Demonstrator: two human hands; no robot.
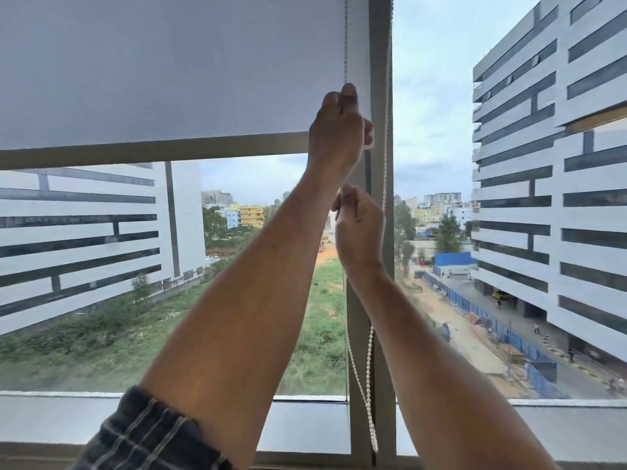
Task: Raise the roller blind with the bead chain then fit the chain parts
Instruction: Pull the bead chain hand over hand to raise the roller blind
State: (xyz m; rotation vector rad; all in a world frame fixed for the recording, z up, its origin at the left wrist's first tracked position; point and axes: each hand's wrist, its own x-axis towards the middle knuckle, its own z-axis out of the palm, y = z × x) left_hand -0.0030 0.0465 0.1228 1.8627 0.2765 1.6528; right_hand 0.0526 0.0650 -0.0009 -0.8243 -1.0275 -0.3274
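Note:
A white roller blind (176, 69) covers the upper part of the window, its bottom bar (152, 149) slanting slightly across the view. A white bead chain (345, 39) runs down in front of the blind's right edge. My left hand (336, 130) is raised and pinched shut on this strand. Below it, my right hand (359, 228) is closed on the same strand. The other strand of the chain (385, 130) hangs by the window post, and the loop's lower end (369, 395) dangles near the sill.
A grey vertical window post (380, 62) stands right behind the chain. The window sill (305, 422) runs along the bottom. Through the glass are white office buildings (549, 164), a grassy lot and a street far below.

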